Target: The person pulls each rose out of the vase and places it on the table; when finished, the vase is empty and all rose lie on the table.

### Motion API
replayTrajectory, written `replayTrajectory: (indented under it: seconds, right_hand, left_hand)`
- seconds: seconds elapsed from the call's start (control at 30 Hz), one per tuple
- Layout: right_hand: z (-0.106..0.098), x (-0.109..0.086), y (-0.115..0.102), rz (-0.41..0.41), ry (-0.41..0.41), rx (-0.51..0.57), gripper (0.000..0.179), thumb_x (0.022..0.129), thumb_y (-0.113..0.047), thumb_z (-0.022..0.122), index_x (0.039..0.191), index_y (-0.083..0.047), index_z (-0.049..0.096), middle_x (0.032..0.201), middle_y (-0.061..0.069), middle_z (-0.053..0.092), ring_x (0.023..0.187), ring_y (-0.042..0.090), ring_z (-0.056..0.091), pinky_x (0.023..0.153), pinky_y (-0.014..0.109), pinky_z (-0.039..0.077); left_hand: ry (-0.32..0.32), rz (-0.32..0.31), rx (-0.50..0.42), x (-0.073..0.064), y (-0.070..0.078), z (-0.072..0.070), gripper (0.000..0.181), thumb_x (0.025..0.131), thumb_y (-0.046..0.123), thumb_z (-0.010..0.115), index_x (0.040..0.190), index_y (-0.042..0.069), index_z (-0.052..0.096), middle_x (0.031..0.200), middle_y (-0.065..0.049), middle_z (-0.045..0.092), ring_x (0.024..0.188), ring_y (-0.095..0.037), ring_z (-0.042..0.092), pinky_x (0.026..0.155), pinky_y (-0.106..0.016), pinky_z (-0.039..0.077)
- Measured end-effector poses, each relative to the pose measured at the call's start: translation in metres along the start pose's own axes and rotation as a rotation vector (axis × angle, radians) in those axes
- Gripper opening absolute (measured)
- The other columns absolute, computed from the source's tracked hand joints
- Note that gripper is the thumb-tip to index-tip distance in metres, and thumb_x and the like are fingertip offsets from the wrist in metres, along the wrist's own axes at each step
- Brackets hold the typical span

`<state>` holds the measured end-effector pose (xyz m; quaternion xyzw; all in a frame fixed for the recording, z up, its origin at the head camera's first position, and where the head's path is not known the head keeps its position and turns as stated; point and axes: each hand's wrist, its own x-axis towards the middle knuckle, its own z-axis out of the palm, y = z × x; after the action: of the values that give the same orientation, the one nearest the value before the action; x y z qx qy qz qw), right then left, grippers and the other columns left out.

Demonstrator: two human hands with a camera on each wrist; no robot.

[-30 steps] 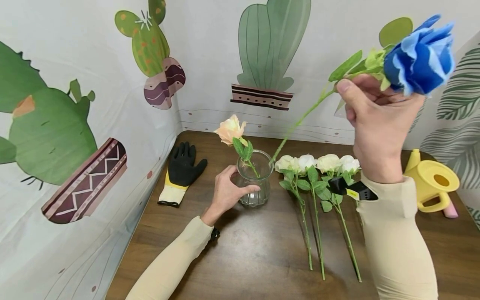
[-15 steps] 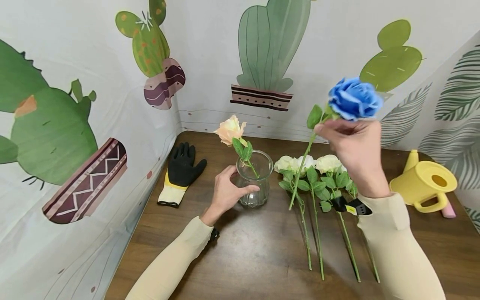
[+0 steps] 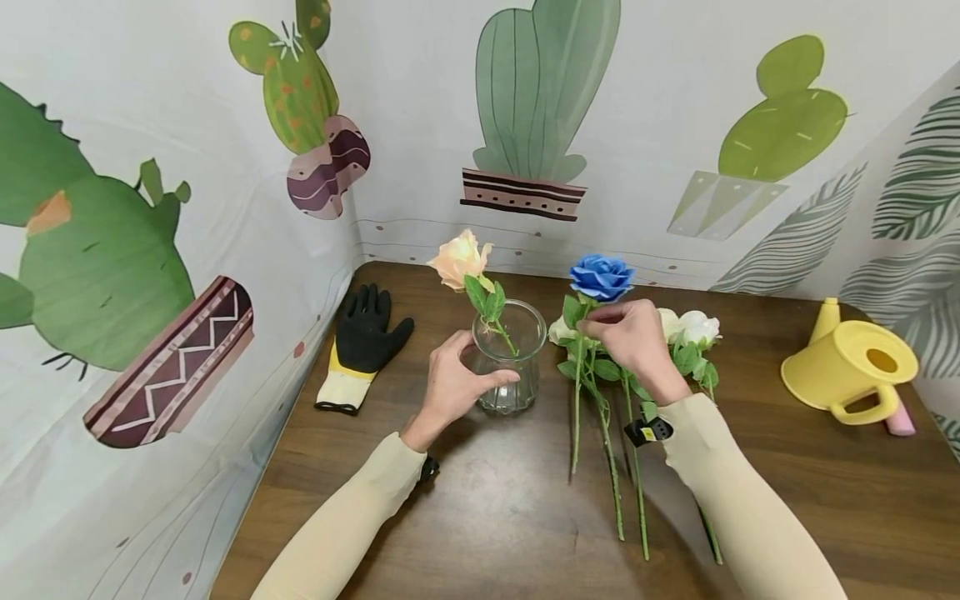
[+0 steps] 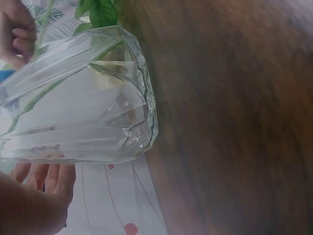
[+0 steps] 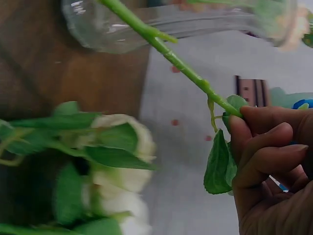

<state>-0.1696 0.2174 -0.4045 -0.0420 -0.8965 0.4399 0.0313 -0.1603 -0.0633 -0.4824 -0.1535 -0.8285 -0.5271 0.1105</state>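
A clear glass vase (image 3: pixel 517 383) stands on the table, holding a peach rose (image 3: pixel 459 260) that leans left over its rim. My left hand (image 3: pixel 459 379) grips the vase from the left, thumb across the front; in the left wrist view its fingers (image 4: pixel 54 178) lie along the glass side. Right of the vase, my right hand (image 3: pixel 626 333) pinches a blue rose (image 3: pixel 602 277) by its stem just below the bloom. That rose is upright, its green stem (image 5: pixel 183 68) hanging down. White roses (image 3: pixel 699 329) lie on the table behind and below this hand, partly hidden by it.
A black, yellow and white work glove (image 3: pixel 363 346) lies left of the vase. At the right stands a yellow watering can (image 3: pixel 847 367), a pink object (image 3: pixel 902 419) partly behind it. A cactus-print cloth (image 3: pixel 420 125) hangs behind the wooden table (image 3: pixel 487 517).
My right hand has brought the blue rose down and left from the upper right, turning it from slanted to upright. The left hand has stayed at the vase.
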Motion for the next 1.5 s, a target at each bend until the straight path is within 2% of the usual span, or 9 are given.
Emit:
replayTrajectory:
  seconds: [0.27, 0.43, 0.73, 0.93, 1.07, 1.17, 1.3, 1.4, 1.5]
  right_hand:
    - [0.031, 0.010, 0.019, 0.031, -0.057, -0.092, 0.019, 0.093, -0.020, 0.084, 0.099, -0.002, 0.087, 0.114, 0.021, 0.083, 0.111, 0.037, 0.074, 0.087, 0.037, 0.058]
    - [0.045, 0.014, 0.025, 0.032, -0.103, -0.173, 0.015, 0.092, -0.017, 0.083, 0.097, -0.004, 0.088, 0.108, 0.019, 0.084, 0.110, 0.038, 0.075, 0.095, 0.050, 0.061]
    - [0.070, 0.024, 0.042, 0.011, -0.115, -0.258, 0.010, 0.087, -0.014, 0.086, 0.080, -0.007, 0.087, 0.084, 0.012, 0.084, 0.096, 0.039, 0.077, 0.094, 0.056, 0.062]
    - [0.089, 0.038, 0.073, -0.042, -0.100, -0.302, 0.024, 0.083, -0.015, 0.087, 0.061, -0.014, 0.079, 0.068, 0.004, 0.078, 0.084, 0.038, 0.076, 0.085, 0.055, 0.063]
    - [0.095, 0.046, 0.084, -0.007, -0.139, -0.358, 0.032, 0.084, -0.019, 0.089, 0.056, -0.018, 0.075, 0.061, -0.002, 0.074, 0.076, 0.031, 0.074, 0.082, 0.052, 0.063]
    - [0.090, 0.043, 0.078, 0.036, -0.169, -0.357, 0.029, 0.086, -0.020, 0.088, 0.059, -0.017, 0.077, 0.063, -0.001, 0.075, 0.075, 0.030, 0.073, 0.081, 0.051, 0.063]
    - [0.068, 0.029, 0.045, 0.038, -0.175, -0.327, 0.013, 0.092, -0.016, 0.082, 0.081, -0.010, 0.088, 0.088, 0.011, 0.085, 0.095, 0.038, 0.078, 0.092, 0.054, 0.063]
    - [0.049, 0.019, 0.018, 0.018, -0.126, -0.272, 0.013, 0.097, -0.012, 0.078, 0.100, -0.005, 0.088, 0.107, 0.018, 0.085, 0.106, 0.040, 0.078, 0.095, 0.055, 0.063]
    - [0.036, 0.013, -0.002, -0.029, -0.015, -0.206, 0.015, 0.099, -0.013, 0.077, 0.105, -0.003, 0.087, 0.105, 0.020, 0.085, 0.098, 0.038, 0.080, 0.093, 0.050, 0.061]
  left_hand:
    - [-0.010, 0.009, -0.009, 0.000, -0.001, 0.000, 0.067, 0.071, 0.030, 0.104, 0.126, 0.003, 0.077, 0.119, -0.021, 0.079, 0.118, -0.034, 0.076, 0.102, -0.061, 0.060]
    - [-0.014, 0.022, -0.001, 0.000, -0.001, 0.000, 0.067, 0.072, 0.030, 0.104, 0.128, 0.004, 0.077, 0.119, -0.019, 0.079, 0.117, -0.033, 0.076, 0.101, -0.061, 0.061]
    - [-0.006, 0.015, 0.023, 0.001, -0.001, -0.001, 0.067, 0.071, 0.031, 0.105, 0.126, 0.005, 0.077, 0.117, -0.013, 0.080, 0.116, -0.031, 0.077, 0.100, -0.054, 0.062]
    - [-0.017, 0.003, 0.021, 0.001, 0.000, -0.001, 0.067, 0.070, 0.030, 0.105, 0.125, 0.004, 0.077, 0.117, -0.014, 0.080, 0.115, -0.030, 0.077, 0.100, -0.050, 0.063]
    - [-0.019, 0.005, 0.024, 0.001, 0.000, -0.001, 0.066, 0.070, 0.028, 0.105, 0.126, 0.006, 0.077, 0.117, -0.012, 0.079, 0.115, -0.029, 0.077, 0.100, -0.048, 0.064]
    - [-0.024, 0.003, 0.022, 0.001, 0.000, 0.000, 0.066, 0.070, 0.028, 0.105, 0.126, 0.008, 0.077, 0.117, -0.010, 0.079, 0.116, -0.029, 0.077, 0.102, -0.047, 0.064]
    - [-0.023, -0.003, 0.018, 0.000, 0.001, 0.000, 0.066, 0.070, 0.028, 0.105, 0.126, 0.007, 0.077, 0.117, -0.011, 0.079, 0.116, -0.028, 0.077, 0.102, -0.047, 0.063]
    - [-0.015, -0.007, 0.020, 0.000, 0.001, -0.001, 0.067, 0.069, 0.030, 0.106, 0.125, 0.006, 0.078, 0.116, -0.012, 0.079, 0.115, -0.028, 0.077, 0.102, -0.048, 0.063]
    - [-0.008, -0.001, 0.023, 0.000, 0.001, -0.001, 0.066, 0.069, 0.030, 0.106, 0.123, 0.006, 0.078, 0.115, -0.012, 0.080, 0.114, -0.028, 0.077, 0.101, -0.047, 0.063]
